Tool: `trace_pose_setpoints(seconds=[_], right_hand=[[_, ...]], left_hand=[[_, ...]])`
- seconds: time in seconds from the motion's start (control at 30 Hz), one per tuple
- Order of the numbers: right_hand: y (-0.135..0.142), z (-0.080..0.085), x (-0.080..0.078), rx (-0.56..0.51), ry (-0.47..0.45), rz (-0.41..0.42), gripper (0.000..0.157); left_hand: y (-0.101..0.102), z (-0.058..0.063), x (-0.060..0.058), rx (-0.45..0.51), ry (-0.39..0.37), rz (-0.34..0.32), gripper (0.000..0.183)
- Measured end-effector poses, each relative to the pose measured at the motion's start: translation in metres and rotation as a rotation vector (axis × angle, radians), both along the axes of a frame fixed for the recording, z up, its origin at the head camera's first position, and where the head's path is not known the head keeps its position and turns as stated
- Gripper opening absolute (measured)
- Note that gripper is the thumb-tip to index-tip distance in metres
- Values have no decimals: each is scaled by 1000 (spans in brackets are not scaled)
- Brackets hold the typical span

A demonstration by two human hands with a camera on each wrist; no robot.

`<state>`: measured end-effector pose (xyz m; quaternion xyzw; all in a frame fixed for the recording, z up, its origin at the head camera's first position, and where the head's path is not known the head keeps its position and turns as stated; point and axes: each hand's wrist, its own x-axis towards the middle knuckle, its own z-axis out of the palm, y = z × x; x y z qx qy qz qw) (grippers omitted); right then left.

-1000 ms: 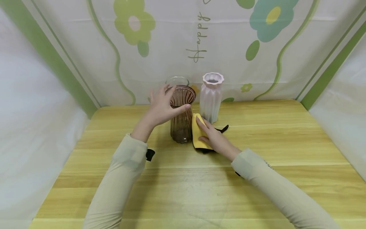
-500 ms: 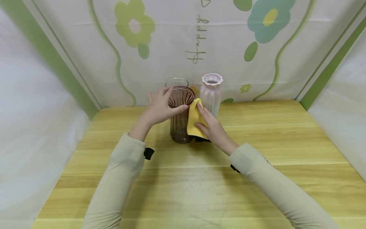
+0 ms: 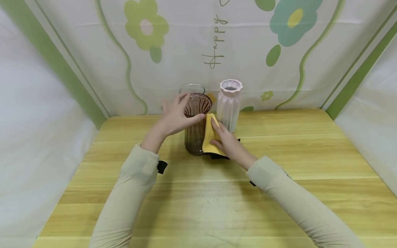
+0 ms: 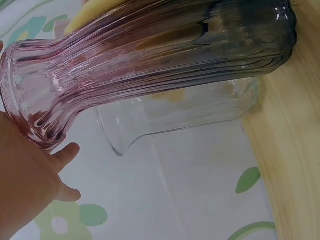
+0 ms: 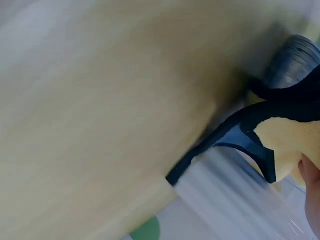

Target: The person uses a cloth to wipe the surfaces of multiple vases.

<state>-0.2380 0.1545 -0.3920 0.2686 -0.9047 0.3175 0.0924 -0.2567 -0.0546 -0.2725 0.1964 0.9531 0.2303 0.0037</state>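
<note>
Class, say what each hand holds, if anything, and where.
Left hand: tinted vase, by its flared rim. Right hand: cloth, gripped on its yellow side.

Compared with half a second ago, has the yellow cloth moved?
Yes: in the head view, the yellow cloth moved lower relative to the fluted pink vase.

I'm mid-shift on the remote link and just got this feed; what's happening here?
A person's left hand holds a tinted glass vase by its rim, upright on the wooden table. Their right hand grips a yellow cloth with black edging at the vase's right side; whether it presses the glass is hard to tell. A clear glass vase stands behind the tinted one, and a pale ribbed vase stands to the right.
</note>
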Motion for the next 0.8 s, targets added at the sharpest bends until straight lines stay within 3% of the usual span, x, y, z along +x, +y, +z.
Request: trace_pose_setpoints(seconds=[0.2, 0.3, 0.53, 0.8], right_hand=[[10, -16, 3, 103, -97, 10, 76], [12, -20, 4, 105, -104, 15, 75], [5, -11, 0, -21, -2, 21, 78], [-6, 12, -4, -184, 106, 17, 83]], left_hand=[[2, -4, 0, 25, 48, 51, 94], [2, -5, 0, 20, 63, 59, 93], [-2, -1, 0, -10, 68, 48, 90], [-6, 3, 0, -21, 13, -25, 85]])
